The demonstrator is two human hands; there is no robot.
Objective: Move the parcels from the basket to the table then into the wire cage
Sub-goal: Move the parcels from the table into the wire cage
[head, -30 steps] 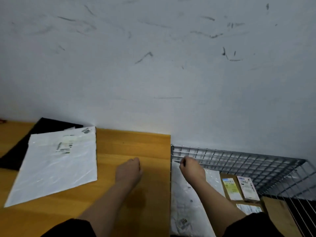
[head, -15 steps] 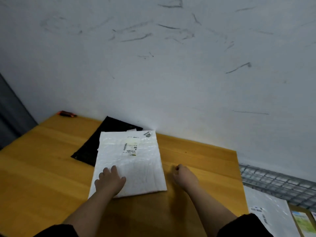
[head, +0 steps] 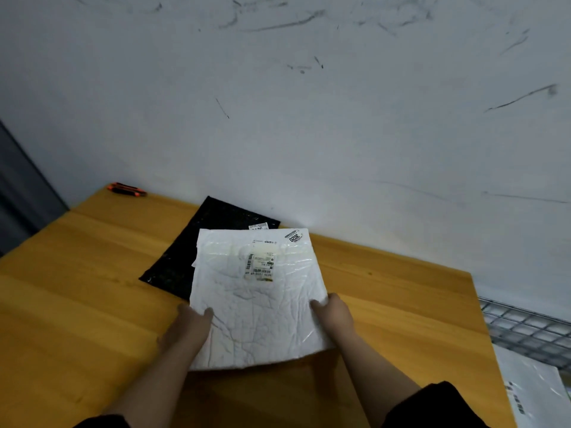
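Observation:
A crinkled white parcel (head: pixel 256 295) with a small shipping label lies over the middle of the wooden table (head: pixel 77 273). Its near edge is raised off the tabletop. My left hand (head: pixel 188 329) grips its near left corner, thumb on top. My right hand (head: pixel 333 313) grips its right edge. Under its far end lies a black parcel (head: pixel 191 242), partly covered. The wire cage (head: pixel 525 329) shows at the right edge, with another white parcel (head: pixel 534 393) inside it.
An orange and black tool (head: pixel 126 189) rests at the table's far left corner against the scuffed white wall. A dark panel stands at the far left. The table's right edge meets the cage.
The view has swung left from the cage to the table. Both hands came onto the white parcel, took hold of its near corners and lifted its near edge.

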